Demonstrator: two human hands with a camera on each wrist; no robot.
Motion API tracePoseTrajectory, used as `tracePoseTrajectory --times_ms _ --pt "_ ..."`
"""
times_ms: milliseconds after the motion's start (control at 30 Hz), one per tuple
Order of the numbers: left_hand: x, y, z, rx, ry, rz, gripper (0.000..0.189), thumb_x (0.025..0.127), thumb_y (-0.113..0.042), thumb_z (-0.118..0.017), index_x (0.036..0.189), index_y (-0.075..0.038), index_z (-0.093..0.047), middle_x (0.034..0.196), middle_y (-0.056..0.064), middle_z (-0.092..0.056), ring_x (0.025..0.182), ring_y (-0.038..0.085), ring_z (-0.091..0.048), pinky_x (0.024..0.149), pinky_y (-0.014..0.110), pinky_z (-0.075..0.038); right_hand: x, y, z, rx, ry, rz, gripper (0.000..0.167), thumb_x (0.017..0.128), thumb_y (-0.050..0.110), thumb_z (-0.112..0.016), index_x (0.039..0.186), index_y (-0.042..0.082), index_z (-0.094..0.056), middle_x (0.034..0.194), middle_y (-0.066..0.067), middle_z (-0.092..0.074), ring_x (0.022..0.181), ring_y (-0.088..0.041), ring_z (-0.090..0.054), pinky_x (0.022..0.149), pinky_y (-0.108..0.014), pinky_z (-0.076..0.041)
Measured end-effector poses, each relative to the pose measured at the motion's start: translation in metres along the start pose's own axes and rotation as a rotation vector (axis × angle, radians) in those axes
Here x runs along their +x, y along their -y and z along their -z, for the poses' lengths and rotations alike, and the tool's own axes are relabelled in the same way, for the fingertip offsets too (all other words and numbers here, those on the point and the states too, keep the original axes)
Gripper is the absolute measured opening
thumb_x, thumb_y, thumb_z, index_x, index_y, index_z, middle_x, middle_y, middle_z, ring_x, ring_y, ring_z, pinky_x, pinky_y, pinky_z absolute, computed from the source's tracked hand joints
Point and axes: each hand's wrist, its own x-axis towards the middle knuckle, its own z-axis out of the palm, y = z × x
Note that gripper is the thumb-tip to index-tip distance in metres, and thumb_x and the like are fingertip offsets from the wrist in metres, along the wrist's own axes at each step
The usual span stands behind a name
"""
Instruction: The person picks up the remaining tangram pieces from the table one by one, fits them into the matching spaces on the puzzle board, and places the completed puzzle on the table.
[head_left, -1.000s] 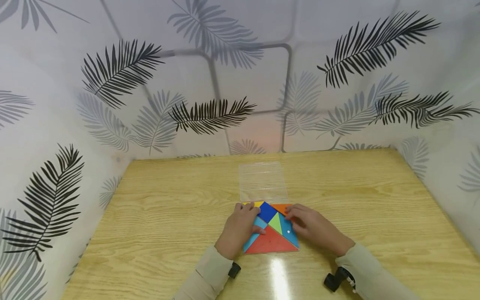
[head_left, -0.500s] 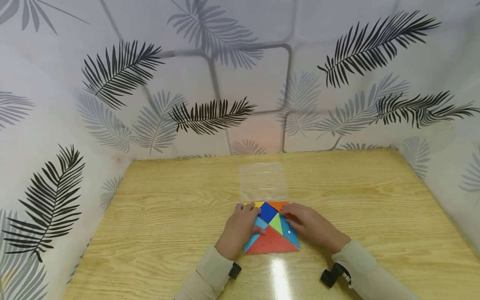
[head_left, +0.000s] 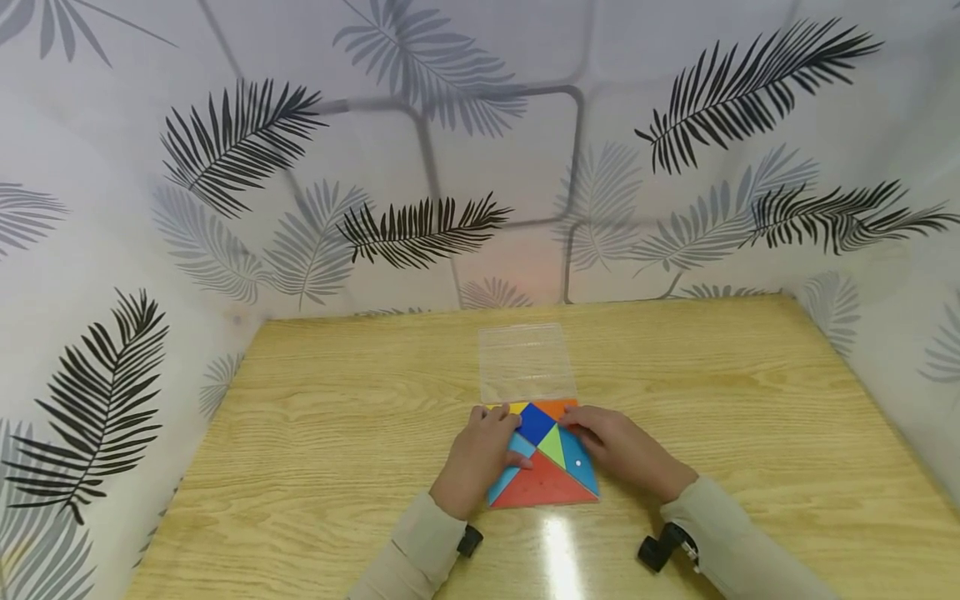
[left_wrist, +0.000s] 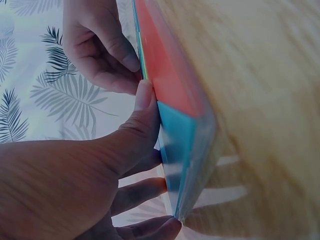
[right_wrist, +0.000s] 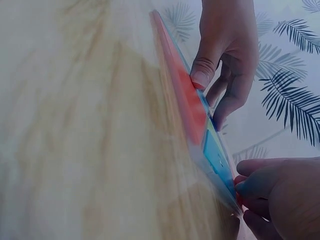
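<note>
A tangram lies packed as a square in a clear tray. My left hand (head_left: 474, 458) rests over its left side, the thumb on the red triangle (head_left: 543, 487) and light blue piece (head_left: 522, 446), the fingers by the yellow piece (head_left: 517, 408) and dark blue square (head_left: 536, 424). At the upper right corner my right hand (head_left: 621, 446) pinches the orange piece (head_left: 551, 407), partly hidden under the fingertips. Below those fingers sit the green triangle (head_left: 552, 450) and a blue piece (head_left: 576, 468) with a white dot.
Behind the tangram a clear plastic lid (head_left: 527, 362) lies flat on the wooden table (head_left: 360, 400). A pale curtain (head_left: 495, 167) printed with dark leaves stands behind and at both sides. Each wrist wears a black camera.
The right hand has slid the orange piece left and slightly up, against the dark blue square and the tray's top edge. The left hand stays in place.
</note>
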Motion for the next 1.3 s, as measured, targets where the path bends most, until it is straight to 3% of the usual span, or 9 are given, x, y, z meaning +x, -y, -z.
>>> tracePoseTrajectory --times_ms 133,400,567,733,933,1100,1300 --pt "0.0 0.0 0.0 0.008 -0.001 -0.002 0.061 0.077 -0.05 -0.064 0.125 -0.013 -0.059 0.13 0.008 -0.053 0.108 0.026 -0.046 0.079 0.027 -0.05 0.001 0.002 -0.002 -0.003 -0.015 -0.018 0.021 0.091 0.009 -0.059 0.111 0.016 -0.065 0.113 0.004 -0.062 0.108 -0.014 -0.056 0.091 -0.036 -0.046" --pt "-0.001 -0.002 -0.003 0.044 -0.031 -0.019 0.06 0.077 -0.05 -0.062 0.123 -0.011 -0.06 0.13 0.01 -0.053 0.109 0.029 -0.048 0.078 0.028 -0.051 0.002 0.013 -0.013 -0.184 -0.049 0.0 0.02 0.091 0.013 -0.059 0.11 0.013 -0.067 0.114 -0.003 -0.061 0.11 -0.019 -0.054 0.091 -0.036 -0.046" --pt "-0.002 -0.007 -0.004 0.1 -0.074 -0.025 0.059 0.076 -0.048 -0.062 0.119 -0.009 -0.061 0.127 0.013 -0.054 0.11 0.034 -0.05 0.077 0.03 -0.052 0.003 0.024 -0.019 -0.304 -0.1 0.041 0.021 0.088 0.012 -0.062 0.108 0.007 -0.068 0.106 -0.004 -0.061 0.1 -0.017 -0.056 0.083 -0.031 -0.049" --pt "0.0 -0.012 -0.005 0.158 -0.064 -0.002 0.057 0.073 -0.049 -0.064 0.115 -0.01 -0.062 0.126 0.013 -0.054 0.105 0.033 -0.05 0.073 0.029 -0.052 0.005 0.034 -0.023 -0.363 -0.142 0.036 0.021 0.085 0.011 -0.064 0.104 0.004 -0.07 0.097 -0.002 -0.06 0.092 -0.017 -0.056 0.077 -0.029 -0.051" --pt "0.003 -0.016 -0.007 0.181 -0.057 0.022 0.053 0.074 -0.046 -0.07 0.11 -0.008 -0.061 0.124 0.013 -0.054 0.103 0.033 -0.05 0.068 0.03 -0.053 0.007 0.047 -0.026 -0.418 -0.147 0.027 0.012 0.084 0.016 -0.066 0.085 0.004 -0.064 0.083 -0.003 -0.054 0.076 -0.018 -0.051 0.068 -0.03 -0.05" --pt "-0.004 -0.027 -0.006 0.274 -0.093 0.042 0.043 0.079 -0.043 -0.07 0.104 -0.009 -0.061 0.105 0.007 -0.056 0.089 0.023 -0.051 0.057 0.026 -0.05 0.004 0.053 -0.031 -0.552 -0.146 0.056 0.027 0.085 0.02 -0.067 0.096 -0.004 -0.064 0.089 -0.011 -0.056 0.081 -0.023 -0.054 0.072 -0.031 -0.051" --pt "-0.012 -0.043 -0.003 0.387 -0.033 0.084 0.019 0.088 -0.024 -0.066 0.101 -0.011 -0.061 0.094 0.004 -0.053 0.078 0.017 -0.048 0.058 0.025 -0.049 0.002 0.055 -0.041 -0.698 -0.139 0.083 0.027 0.087 0.008 -0.057 0.107 -0.01 -0.061 0.095 -0.018 -0.056 0.085 -0.027 -0.053 0.081 -0.034 -0.048"
